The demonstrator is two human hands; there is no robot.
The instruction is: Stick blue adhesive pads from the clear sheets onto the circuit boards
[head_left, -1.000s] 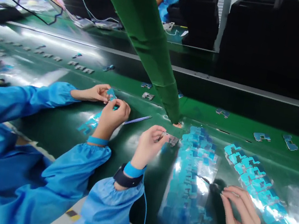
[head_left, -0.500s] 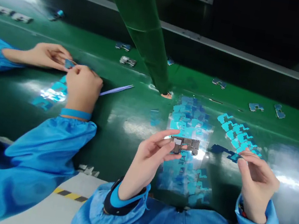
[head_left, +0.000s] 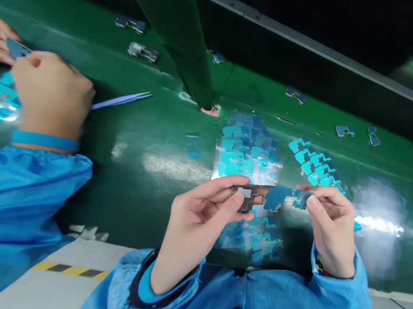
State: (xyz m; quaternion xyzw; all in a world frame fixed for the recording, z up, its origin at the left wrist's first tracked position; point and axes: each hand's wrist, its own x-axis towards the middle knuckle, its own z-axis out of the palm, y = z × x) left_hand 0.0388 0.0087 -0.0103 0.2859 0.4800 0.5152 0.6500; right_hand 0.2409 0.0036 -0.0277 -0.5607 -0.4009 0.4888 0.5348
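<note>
Head view: small brown board [head_left: 252,197], blue-stickered.

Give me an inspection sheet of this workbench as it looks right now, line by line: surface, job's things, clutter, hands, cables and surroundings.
Surface: glossy green belt, strong glare patches.
Job's things: small metal frame part pinched in the left hand; blue sticker held against its right end by the right hand; clear sheets of blue stickers lying under the hands.
Clutter: loose parts further along the belt; blue tweezers by a co-worker's hand.
Hands: both closed in pinch grips.
Cables: nothing seen.
Surroundings: green slanted post over the belt; yellow-black floor tape.
</note>
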